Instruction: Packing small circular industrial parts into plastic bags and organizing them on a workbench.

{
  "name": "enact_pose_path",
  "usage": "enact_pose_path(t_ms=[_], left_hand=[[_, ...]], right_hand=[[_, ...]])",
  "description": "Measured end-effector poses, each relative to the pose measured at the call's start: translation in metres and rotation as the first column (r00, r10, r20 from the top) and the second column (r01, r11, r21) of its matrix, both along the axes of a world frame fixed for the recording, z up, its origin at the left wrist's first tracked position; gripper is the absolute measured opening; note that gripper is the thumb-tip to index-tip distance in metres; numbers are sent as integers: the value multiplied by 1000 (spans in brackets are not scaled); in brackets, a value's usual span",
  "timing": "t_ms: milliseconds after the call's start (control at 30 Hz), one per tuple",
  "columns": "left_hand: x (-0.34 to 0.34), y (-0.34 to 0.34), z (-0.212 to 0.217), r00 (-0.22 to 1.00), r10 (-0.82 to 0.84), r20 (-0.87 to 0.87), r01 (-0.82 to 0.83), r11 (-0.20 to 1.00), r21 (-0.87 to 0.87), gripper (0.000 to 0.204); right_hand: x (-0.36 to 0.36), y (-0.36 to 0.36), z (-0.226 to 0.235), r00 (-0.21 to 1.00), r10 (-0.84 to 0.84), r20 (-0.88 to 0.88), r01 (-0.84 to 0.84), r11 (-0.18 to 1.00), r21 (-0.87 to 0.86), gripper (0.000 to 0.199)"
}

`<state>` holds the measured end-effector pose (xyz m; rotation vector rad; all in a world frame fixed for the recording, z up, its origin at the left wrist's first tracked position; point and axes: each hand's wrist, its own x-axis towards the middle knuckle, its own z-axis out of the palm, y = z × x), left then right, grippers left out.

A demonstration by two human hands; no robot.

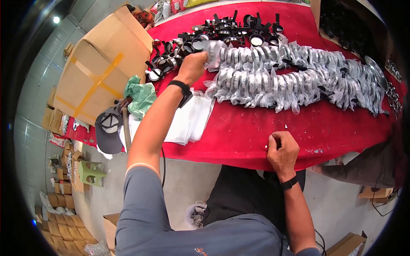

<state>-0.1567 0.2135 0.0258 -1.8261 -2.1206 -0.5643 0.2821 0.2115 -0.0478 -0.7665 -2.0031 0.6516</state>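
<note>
My left hand reaches to the far side of the red-covered table. Its fingers are closed on a clear plastic-wrapped piece at the left end of the back row. Two long rows of round, silvery wrapped pieces stand on edge, packed close together. Behind and left of that hand lies a heap of unwrapped round metal pieces with black handles. Close to the table's near edge, my right hand rests on the cloth, loosely curled, and nothing shows in it. A pile of flat white bags lies beneath my left forearm.
A big cardboard box stands at the left, by a green plastic bag and a grey cap. Another open box holds dark pieces at the back right. Someone's leg shows at the right edge.
</note>
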Motion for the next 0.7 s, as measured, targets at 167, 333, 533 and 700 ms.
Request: enact_pose_path(t_ms=[167, 333, 533, 700], left_hand=[[-6, 53, -19, 998, 54, -18, -56, 990, -132, 19], [-29, 55, -14, 993, 119, -13, -119, 977, -175, 24], [-45, 56, -30, 990, 44, 131, -22, 985, -171, 30], [-37, 56, -24, 961, -9, 278, 93, 953, -289, 29]], right_hand=[[-2, 6, 1, 1000, -18, 22, 17, 999, 39, 13], [-4, 7, 2, 998, -33, 46, 29, 997, 67, 13], [-10, 4, 3, 997, -32, 63, 28, 997, 72, 13], [-11, 3, 0, 996, -56, 75, 51, 996, 68, 13]])
